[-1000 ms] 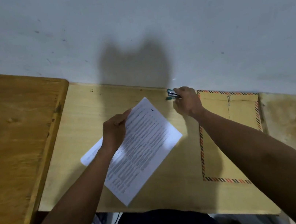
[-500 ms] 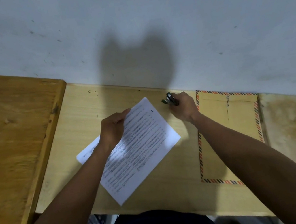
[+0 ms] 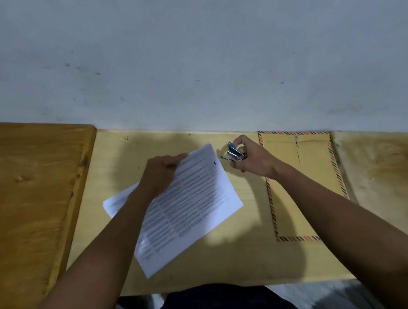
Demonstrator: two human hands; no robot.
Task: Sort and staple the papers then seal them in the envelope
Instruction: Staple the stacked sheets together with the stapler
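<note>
Stapler (image 3: 234, 153) now lifted off surface (image 3: 240, 260), carried toward papers' (image 3: 191, 203) 1 o'clock corner; right hand (image 3: 251, 159) fingers grip it. Left hand (image 3: 163, 172) pinches papers' top edge. Stapling pending; envelope (image 3: 313, 164) unfilled at 3 o'clock.

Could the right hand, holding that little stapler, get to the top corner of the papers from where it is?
Probably yes. The right hand holds the stapler just beside the papers' top corner, with only bare desk between them.

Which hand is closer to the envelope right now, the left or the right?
Right. The right hand, gripping the stapler, sits at the envelope's top left corner. The left hand holds the papers farther to the left.
</note>
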